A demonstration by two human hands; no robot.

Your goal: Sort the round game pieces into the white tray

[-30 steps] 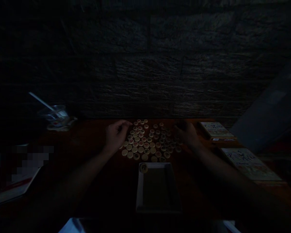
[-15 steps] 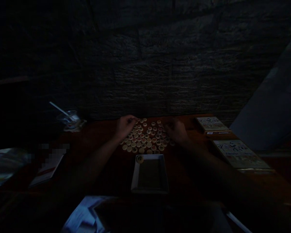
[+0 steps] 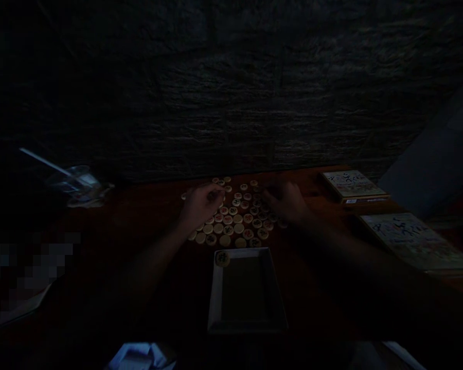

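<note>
Several round pale pieces (image 3: pixel 238 227), some marked in red or black, lie spread on a dark wooden table (image 3: pixel 139 221). Over the left side of the spread is my left hand (image 3: pixel 202 205), its thumb and fingers curled together; whether a piece is between them is too dark to tell. At the right side of the spread my right hand (image 3: pixel 287 202) is curled too, its fingertips lost in shadow. Nearer to me stands a shallow white-rimmed box (image 3: pixel 215 295), with one round piece (image 3: pixel 222 258) in its far left corner.
Two flat printed boxes (image 3: pixel 353 185) (image 3: pixel 412 239) lie at the right. A clear cup (image 3: pixel 81 182) with a straw stands at the far left. Behind the table rises a rough stone wall (image 3: pixel 247 113). Something white and crumpled (image 3: pixel 141 355) shows at the bottom edge.
The view has shifted, so the cup sits further left and the white-rimmed box looks larger. My left hand has moved nearer, over the pieces, its fingers more curled.
</note>
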